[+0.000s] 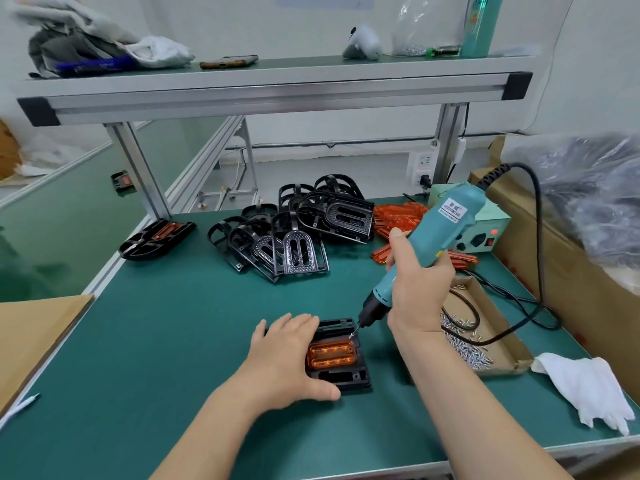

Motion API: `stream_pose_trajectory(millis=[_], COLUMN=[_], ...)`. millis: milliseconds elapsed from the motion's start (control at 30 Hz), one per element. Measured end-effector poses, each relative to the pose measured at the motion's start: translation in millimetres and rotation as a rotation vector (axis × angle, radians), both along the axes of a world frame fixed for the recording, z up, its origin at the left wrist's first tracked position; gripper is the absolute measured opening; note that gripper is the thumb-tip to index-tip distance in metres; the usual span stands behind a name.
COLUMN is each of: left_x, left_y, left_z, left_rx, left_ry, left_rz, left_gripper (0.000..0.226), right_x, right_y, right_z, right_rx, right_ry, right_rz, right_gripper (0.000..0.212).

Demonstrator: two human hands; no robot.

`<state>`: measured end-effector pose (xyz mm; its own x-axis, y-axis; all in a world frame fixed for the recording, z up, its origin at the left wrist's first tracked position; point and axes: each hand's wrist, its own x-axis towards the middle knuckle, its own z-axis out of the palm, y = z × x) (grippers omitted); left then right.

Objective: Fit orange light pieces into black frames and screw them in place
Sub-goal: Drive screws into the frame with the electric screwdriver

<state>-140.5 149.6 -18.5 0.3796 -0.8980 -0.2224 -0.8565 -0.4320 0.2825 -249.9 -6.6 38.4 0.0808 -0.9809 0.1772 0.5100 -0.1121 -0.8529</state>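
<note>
Right grip (417, 294) holds screwdriver (441, 230), left grip (284, 355) flat on frame (346, 380); tray (502, 337) holds screws (465, 352).

Matt, faintly textured green mat over the counter (173, 341), edged in brushed silver aluminium like the shelf rail (277, 95) above. Glossy moulded plastic for the black frame (341, 379) and the pile of black frames (311, 230), translucent shiny plastic for the orange light piece (330, 355), smooth teal plastic with a darker black nose on the electric screwdriver (440, 233), dull rubbery black on its cord (538, 216). Bright bare metal on the screws (467, 355), plain brown matt board for the cardboard tray (502, 341) under them, soft crumpled fabric for the white cloth (588, 386).
</note>
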Motion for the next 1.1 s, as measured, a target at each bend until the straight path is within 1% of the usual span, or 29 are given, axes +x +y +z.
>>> stream_pose_trajectory(millis=[133, 233, 333, 500, 567, 633, 667, 800, 967, 1100], left_x=[2, 0, 0, -2, -3, -2, -2, -2, -3, -4], left_y=[2, 4, 6, 8, 8, 7, 7, 6, 8, 8], left_z=[-6, -9, -9, -7, -6, -6, -6, -6, -6, -5], left_rx=[-0.054, -0.103, -0.120, -0.126, -0.134, -0.134, -0.137, -0.174, -0.199, -0.194], left_ry=[-0.015, -0.003, -0.024, -0.053, -0.064, -0.064, -0.060, -0.043, -0.046, -0.042], left_rz=[0.020, 0.075, 0.110, 0.143, 0.145, 0.173, 0.187, 0.191, 0.182, 0.186], left_gripper=[0.129, 0.129, 0.129, 0.118, 0.119, 0.128, 0.128, 0.115, 0.121, 0.113], right_x=[8, 18, 27, 37, 40, 43, 45, 49, 50, 50], right_y=[10, 24, 38, 53, 55, 56, 56, 59, 62, 62], right_z=[-3, -4, -6, -9, -10, -10, -10, -10, -13, -13], right_rx=[-0.095, -0.153, -0.223, -0.312, -0.323, -0.330, -0.333, -0.343, -0.388, -0.403], right_ry=[0.061, 0.098, 0.134, 0.175, 0.186, 0.201, 0.207, 0.229, 0.269, 0.303], right_rz=[0.009, 0.044, 0.095, 0.140, 0.154, 0.162, 0.168, 0.186, 0.187, 0.214], right_gripper=[0.020, 0.013, 0.013, 0.013, 0.013, 0.014, 0.015, 0.019, 0.025, 0.020])
